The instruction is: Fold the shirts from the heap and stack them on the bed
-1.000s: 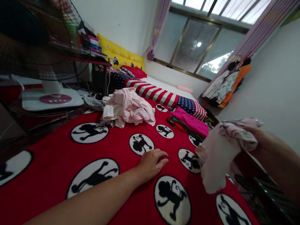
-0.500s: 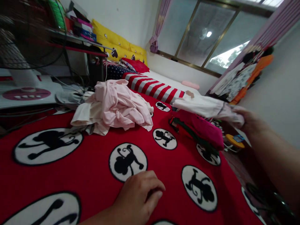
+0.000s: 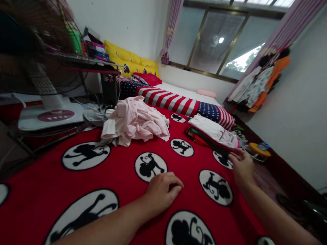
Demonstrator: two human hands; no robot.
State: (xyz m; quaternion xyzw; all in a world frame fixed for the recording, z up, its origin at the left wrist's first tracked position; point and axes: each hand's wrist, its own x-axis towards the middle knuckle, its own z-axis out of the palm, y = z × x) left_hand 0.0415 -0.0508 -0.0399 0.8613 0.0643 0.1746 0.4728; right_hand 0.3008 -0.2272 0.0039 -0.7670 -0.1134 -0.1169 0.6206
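On the red blanket (image 3: 122, 170) with monkey prints rests my left hand (image 3: 163, 190), its fingers loosely curled with nothing in them. My right hand (image 3: 242, 166) is at the near edge of a folded pile on the right. Its fingers pinch the edge of a folded white T-shirt (image 3: 211, 129) with a printed front, which lies flat on top. Below the T-shirt show dark green and orange-red folded clothes (image 3: 204, 141). A loose heap of pale pink and cream clothes (image 3: 144, 119) lies further off, ahead of my left hand.
A fan (image 3: 53, 105) stands at the left beside a desk (image 3: 99, 68) with boxes. Behind are a striped, starred bedspread (image 3: 168, 98) and yellow cushions (image 3: 130, 58). Clothes hang (image 3: 260, 85) at the right wall. A small yellow stool (image 3: 258, 149) stands past the blanket's right edge.
My right hand has lowered the white T-shirt from the air onto the folded pile, covering the magenta garment. My left hand stays on the blanket. The view has shifted slightly.
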